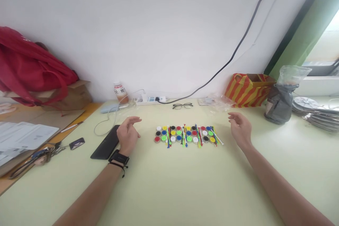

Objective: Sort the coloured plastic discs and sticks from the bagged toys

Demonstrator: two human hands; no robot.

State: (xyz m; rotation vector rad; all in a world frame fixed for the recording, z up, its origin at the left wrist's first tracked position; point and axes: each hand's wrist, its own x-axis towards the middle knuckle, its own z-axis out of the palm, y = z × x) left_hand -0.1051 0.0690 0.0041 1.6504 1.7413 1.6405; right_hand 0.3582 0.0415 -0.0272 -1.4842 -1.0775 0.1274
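My left hand (pixel 129 134), with a black wristwatch (pixel 120 158) and a dark cord bracelet below it, hovers over the right edge of a black flat case or phone (pixel 107 144). Its fingers are loosely bent and apart, holding nothing. On the other side, my right hand (pixel 240 130) is likewise half curled and holds nothing visible. Between them lie small round discs (pixel 173 133) in rows, coloured red, yellow, blue, green, black and white. Several bundles of thin coloured plastic sticks (pixel 183 136) lie among the discs. Neither hand touches them.
Eyeglasses (pixel 183 106) and a power strip (pixel 150 101) lie by the wall. A bottle (pixel 120 93) stands at back left. Keys (pixel 47 153) and a red bag (pixel 31 67) are left; a striped bag (pixel 249 90), a grey bag (pixel 280 104) and stacked reels (pixel 317 111) are right.
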